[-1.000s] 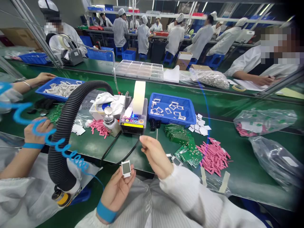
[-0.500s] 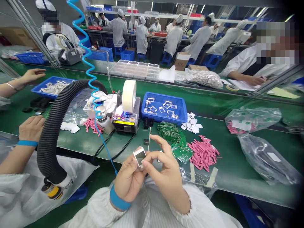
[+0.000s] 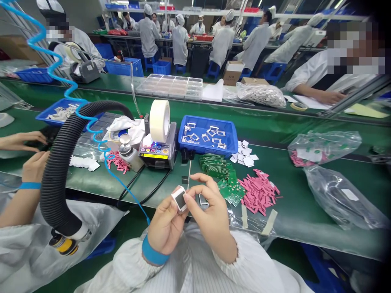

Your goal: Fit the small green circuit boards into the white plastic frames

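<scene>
My left hand [image 3: 166, 226] is closed round a small square white-framed part [image 3: 179, 199] with a dark centre, held just in front of the green bench edge. My right hand [image 3: 209, 209] meets it from the right, thumb and forefinger pinched at the part's edge. A thin strip [image 3: 189, 176] with a small dark piece [image 3: 185, 179] stands just behind the fingers. Beyond lie green circuit boards [image 3: 224, 175] and a heap of pink pieces [image 3: 259, 193]. A blue tray [image 3: 207, 136] holds several white frames.
A tape dispenser [image 3: 159, 148] with a white roll stands centre-left beside a metal-topped bottle [image 3: 130, 152]. A black ribbed hose [image 3: 61, 162] and blue coiled tube [image 3: 91, 130] arch at left. A co-worker's hands [image 3: 26, 152] work at far left. Plastic bags [image 3: 342, 195] lie right.
My hands came together: the left hand lifted the white-framed part up from my lap and the right hand closed on its edge. The view shifted slightly.
</scene>
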A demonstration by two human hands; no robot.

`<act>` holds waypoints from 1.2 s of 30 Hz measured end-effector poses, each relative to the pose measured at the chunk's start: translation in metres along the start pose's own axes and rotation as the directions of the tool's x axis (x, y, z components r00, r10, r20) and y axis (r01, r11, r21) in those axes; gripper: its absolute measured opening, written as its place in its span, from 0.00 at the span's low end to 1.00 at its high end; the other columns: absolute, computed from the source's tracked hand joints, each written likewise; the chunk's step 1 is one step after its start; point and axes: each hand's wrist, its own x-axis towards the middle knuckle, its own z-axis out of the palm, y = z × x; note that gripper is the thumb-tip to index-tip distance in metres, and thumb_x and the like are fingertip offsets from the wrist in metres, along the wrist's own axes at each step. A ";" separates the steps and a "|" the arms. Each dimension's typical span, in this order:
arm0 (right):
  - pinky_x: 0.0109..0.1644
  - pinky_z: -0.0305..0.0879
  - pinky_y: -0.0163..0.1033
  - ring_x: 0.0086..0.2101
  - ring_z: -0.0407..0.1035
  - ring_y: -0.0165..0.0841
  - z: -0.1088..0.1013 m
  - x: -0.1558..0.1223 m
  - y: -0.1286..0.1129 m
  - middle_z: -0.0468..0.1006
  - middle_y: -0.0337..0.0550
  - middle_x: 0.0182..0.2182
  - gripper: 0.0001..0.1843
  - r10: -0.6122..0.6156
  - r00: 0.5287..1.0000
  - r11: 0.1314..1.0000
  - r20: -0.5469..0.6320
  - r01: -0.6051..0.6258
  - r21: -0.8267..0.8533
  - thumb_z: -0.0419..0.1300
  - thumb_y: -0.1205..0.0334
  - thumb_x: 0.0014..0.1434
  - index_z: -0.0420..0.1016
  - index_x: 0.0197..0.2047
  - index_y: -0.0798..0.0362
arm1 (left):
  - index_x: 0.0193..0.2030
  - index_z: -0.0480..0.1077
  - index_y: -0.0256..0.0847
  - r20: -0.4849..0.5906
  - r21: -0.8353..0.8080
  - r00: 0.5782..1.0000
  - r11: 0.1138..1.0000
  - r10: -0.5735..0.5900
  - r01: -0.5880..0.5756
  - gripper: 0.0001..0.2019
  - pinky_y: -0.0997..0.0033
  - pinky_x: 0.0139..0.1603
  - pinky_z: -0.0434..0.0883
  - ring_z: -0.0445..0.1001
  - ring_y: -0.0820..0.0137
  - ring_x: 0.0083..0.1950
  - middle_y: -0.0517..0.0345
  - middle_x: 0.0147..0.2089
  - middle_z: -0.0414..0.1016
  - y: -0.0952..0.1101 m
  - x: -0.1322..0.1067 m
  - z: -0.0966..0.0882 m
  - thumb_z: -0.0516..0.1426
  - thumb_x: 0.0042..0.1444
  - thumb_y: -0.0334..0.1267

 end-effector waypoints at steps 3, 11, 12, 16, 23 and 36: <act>0.49 0.58 0.50 0.46 0.64 0.40 0.003 0.002 0.005 0.70 0.44 0.42 0.06 -0.061 0.998 0.995 -0.032 0.058 -0.081 0.58 0.64 0.52 0.69 0.24 0.51 | 0.40 0.76 0.40 -0.008 0.033 0.999 0.999 0.031 -0.031 0.13 0.67 0.54 0.65 0.75 0.65 0.47 0.52 0.41 0.80 -0.003 0.002 -0.001 0.63 0.45 0.37; 0.59 0.44 0.61 0.60 0.45 0.50 0.002 -0.007 0.025 0.57 0.51 0.61 0.25 -0.555 0.730 0.543 0.400 0.682 -0.491 0.47 0.53 0.62 0.58 0.58 0.56 | 0.42 0.75 0.46 -0.126 0.104 0.992 0.994 -0.032 0.045 0.10 0.70 0.53 0.67 0.73 0.70 0.49 0.57 0.43 0.80 0.006 0.007 -0.002 0.56 0.54 0.38; 0.59 0.42 0.63 0.61 0.43 0.53 -0.001 -0.010 0.027 0.55 0.53 0.62 0.29 -0.541 0.675 0.478 0.502 0.738 -0.476 0.46 0.48 0.61 0.57 0.60 0.59 | 0.41 0.75 0.47 -0.153 0.121 0.987 0.990 -0.048 0.067 0.10 0.70 0.53 0.67 0.73 0.70 0.49 0.58 0.43 0.80 0.009 0.007 -0.004 0.56 0.54 0.39; 0.61 0.39 0.61 0.60 0.47 0.50 -0.019 -0.016 0.033 0.58 0.57 0.60 0.30 -0.515 0.680 0.525 0.522 0.732 -0.435 0.44 0.50 0.63 0.56 0.59 0.65 | 0.39 0.76 0.43 -0.074 0.304 0.992 0.945 -0.102 0.120 0.09 0.69 0.49 0.68 0.75 0.68 0.45 0.56 0.40 0.80 0.012 0.007 -0.010 0.60 0.49 0.36; 0.63 0.42 0.49 0.41 0.71 0.28 -0.025 -0.014 0.040 0.80 0.31 0.32 0.08 -0.606 0.781 0.736 0.152 0.622 -0.267 0.53 0.71 0.58 0.68 0.39 0.50 | 0.43 0.75 0.41 0.102 0.322 0.950 0.913 -0.296 0.250 0.13 0.68 0.48 0.69 0.74 0.68 0.43 0.52 0.42 0.79 -0.002 0.007 -0.014 0.59 0.50 0.38; 0.38 0.55 0.43 0.36 0.65 0.40 -0.054 0.077 0.125 0.73 0.47 0.34 0.05 -0.234 0.939 0.661 0.251 0.343 -0.667 0.64 0.65 0.50 0.74 0.34 0.51 | 0.49 0.71 0.39 0.078 0.117 0.945 0.945 -0.316 0.306 0.14 0.58 0.44 0.73 0.77 0.62 0.40 0.53 0.39 0.78 0.006 0.013 -0.015 0.53 0.56 0.34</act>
